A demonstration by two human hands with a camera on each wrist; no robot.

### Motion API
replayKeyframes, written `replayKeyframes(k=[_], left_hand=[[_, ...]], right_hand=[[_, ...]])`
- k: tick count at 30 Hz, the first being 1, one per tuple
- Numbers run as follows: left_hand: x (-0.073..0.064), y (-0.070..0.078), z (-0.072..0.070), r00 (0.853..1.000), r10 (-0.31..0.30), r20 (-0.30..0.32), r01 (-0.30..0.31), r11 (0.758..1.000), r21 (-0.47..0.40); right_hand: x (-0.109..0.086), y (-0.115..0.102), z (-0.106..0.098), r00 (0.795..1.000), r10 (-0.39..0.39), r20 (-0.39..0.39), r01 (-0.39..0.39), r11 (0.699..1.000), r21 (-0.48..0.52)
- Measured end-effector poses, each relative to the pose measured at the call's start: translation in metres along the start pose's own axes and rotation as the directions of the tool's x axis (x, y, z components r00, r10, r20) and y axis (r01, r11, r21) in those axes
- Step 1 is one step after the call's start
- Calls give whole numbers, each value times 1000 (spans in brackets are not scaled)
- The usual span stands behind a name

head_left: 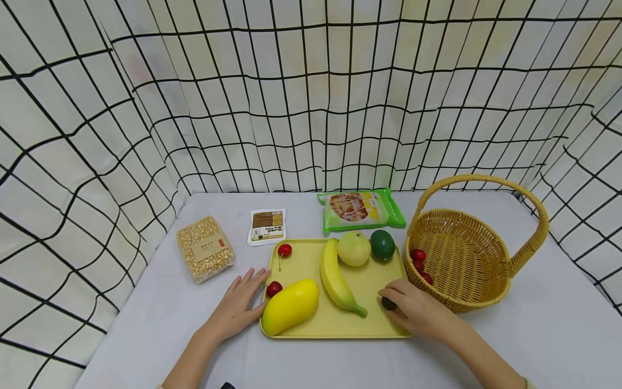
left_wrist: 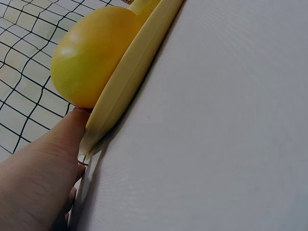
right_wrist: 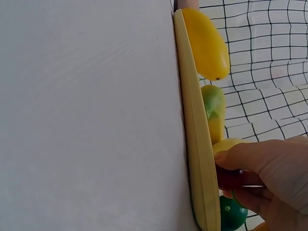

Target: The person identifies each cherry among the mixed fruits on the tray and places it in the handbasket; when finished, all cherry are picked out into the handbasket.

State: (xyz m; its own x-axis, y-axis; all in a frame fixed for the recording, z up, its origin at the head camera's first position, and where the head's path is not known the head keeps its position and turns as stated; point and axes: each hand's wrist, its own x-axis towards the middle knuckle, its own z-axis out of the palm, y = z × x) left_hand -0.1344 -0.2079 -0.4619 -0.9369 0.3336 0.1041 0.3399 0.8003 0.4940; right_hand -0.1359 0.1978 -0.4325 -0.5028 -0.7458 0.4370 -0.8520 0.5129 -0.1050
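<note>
My right hand pinches a dark red cherry between thumb and fingers over the right end of the yellow tray. At the tray's left rim rests my left hand, fingers fairly straight, its thumb beside a yellow mango. Two red cherries, one at the upper left and one near the mango, lie on the tray. A banana is in the middle, with a pale green round fruit and a dark green fruit at the back.
A wicker basket with a tall handle stands right of the tray, several red fruits inside. Behind the tray lie a green food packet and a small white-and-brown packet. A bag of corn kernels sits at the left.
</note>
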Motion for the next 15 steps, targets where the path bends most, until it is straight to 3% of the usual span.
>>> replayKeyframes(k=[15], left_hand=[[0,-1,1,1000,19,-23,-19,1000,5]], right_hand=[[7,-5,-11,1000,1,-19,-1,999,-37]])
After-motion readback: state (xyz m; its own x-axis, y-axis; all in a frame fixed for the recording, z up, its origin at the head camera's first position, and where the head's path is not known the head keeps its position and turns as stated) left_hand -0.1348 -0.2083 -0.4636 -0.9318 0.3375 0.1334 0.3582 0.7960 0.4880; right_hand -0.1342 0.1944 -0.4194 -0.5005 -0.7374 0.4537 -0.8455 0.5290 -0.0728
